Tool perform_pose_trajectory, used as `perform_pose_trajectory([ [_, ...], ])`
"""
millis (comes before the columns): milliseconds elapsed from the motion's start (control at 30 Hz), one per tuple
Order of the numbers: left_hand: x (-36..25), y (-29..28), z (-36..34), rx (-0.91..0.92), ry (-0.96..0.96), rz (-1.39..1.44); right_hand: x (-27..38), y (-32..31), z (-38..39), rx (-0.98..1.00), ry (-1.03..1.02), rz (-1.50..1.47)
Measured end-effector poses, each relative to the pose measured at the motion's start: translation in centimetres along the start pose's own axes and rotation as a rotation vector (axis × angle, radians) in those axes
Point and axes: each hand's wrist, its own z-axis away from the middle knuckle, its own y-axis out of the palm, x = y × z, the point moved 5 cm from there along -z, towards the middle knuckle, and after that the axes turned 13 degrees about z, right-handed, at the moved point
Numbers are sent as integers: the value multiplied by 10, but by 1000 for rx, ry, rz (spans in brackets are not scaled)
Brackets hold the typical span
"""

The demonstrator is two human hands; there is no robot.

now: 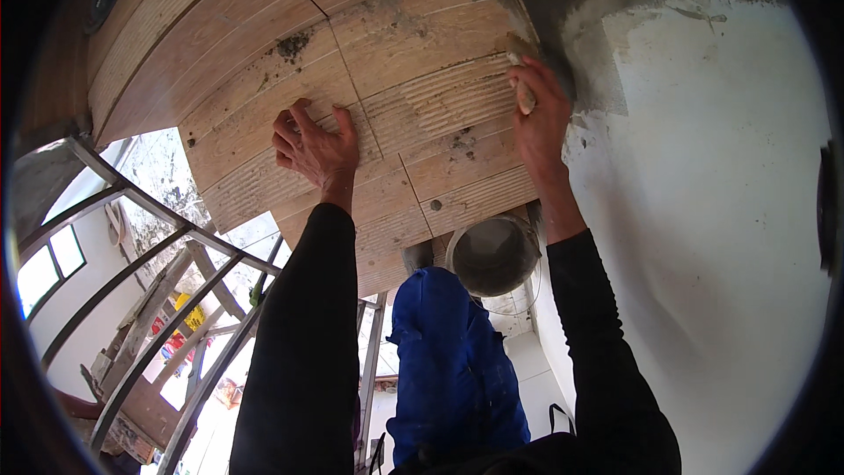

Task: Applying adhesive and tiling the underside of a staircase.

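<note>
My left hand [316,142] rests on the wood-look stair tiles [387,26], its fingers spread and bent, with nothing visible in it. My right hand [542,110] is closed around a short tool with a worn, light-coloured handle [525,95], at the right end of a step where it meets the wall. The tool's working end cannot be made out. Ribbed strips run along the tile edges. Dark crumbs of mortar [293,46] lie on the tiles beyond my left hand, and a small lump [435,205] sits on a nearer step.
A bucket [492,255] with grey contents stands near my blue-trousered leg [440,361]. To the right rises a white wall [703,167] with a grey mortar band [598,0] at its far end. A curved metal railing [167,220] borders the left, with wooden boards [158,299] below it.
</note>
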Motion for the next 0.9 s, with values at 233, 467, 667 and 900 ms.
perform_pose_trajectory([
  [233,-6,-2,0,-20,13,31,24,8,-39,-66,-49,34],
  [467,2,-8,-1,-28,15,-2,79,58,-69,176,-154,-248],
  [667,-10,2,1,14,8,44,49,60,-118,-121,-247,127],
  [900,-6,-2,-2,21,-8,63,59,55,-111,-143,-36,-26],
])
